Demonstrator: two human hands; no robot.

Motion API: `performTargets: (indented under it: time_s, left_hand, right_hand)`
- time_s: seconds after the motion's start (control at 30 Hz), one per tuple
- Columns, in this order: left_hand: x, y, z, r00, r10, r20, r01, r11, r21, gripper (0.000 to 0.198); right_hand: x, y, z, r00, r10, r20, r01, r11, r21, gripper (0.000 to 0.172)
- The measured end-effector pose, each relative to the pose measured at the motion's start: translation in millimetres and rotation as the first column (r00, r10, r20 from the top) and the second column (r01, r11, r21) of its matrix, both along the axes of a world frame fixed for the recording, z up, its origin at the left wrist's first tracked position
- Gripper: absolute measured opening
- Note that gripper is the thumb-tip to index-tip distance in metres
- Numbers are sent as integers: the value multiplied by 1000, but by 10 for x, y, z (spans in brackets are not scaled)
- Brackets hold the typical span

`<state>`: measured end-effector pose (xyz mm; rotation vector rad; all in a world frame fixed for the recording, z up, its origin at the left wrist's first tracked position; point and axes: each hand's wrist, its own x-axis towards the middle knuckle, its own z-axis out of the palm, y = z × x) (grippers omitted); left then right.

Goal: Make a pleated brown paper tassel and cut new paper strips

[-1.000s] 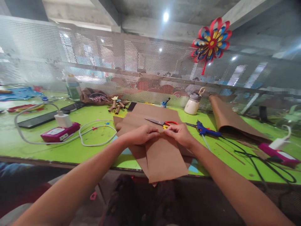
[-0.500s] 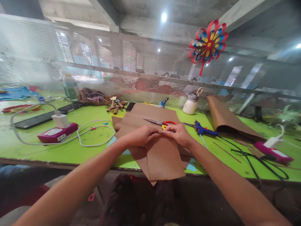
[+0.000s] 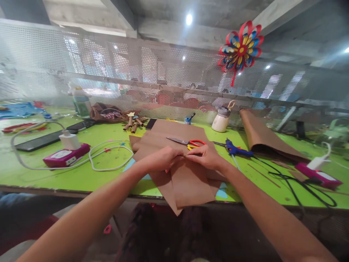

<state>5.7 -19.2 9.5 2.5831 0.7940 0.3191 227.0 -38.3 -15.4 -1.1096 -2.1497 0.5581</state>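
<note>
Both of my hands meet at the top edge of a sheet of brown paper [image 3: 191, 185] that hangs over the front edge of the green table [image 3: 89, 171]. My left hand [image 3: 160, 159] is curled, fingers pinching the paper's top edge. My right hand [image 3: 207, 156] pinches the same edge from the right. The fingertips of the two hands nearly touch. More brown sheets [image 3: 166, 136] lie under and behind it. Red-handled scissors [image 3: 188, 142] rest on those sheets just beyond my fingers.
A blue glue gun [image 3: 237, 150] with a black cord lies right of my hand. A rolled brown sheet [image 3: 261, 136] lies at the right. Pink power strips with chargers [image 3: 67, 153] and white cable sit left. A perforated screen [image 3: 131, 76] backs the table, with a paper flower [image 3: 241, 49].
My hands have shifted slightly lower along the paper's top edge, and the sheet's lower end has swung a little to the left. Nothing else has moved.
</note>
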Motion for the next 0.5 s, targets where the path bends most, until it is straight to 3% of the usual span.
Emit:
performTargets:
  time_s: [0.33, 0.5]
  left_hand:
    - [-24, 154, -72, 997, -52, 55, 40, 981, 191, 27]
    - [-62, 176, -84, 996, -79, 46, 73, 991, 113, 29]
  right_hand:
    - [52, 48, -10, 994, -43, -96, 36, 996, -76, 33]
    - [71, 40, 37, 996, -26, -88, 15, 992, -124, 36]
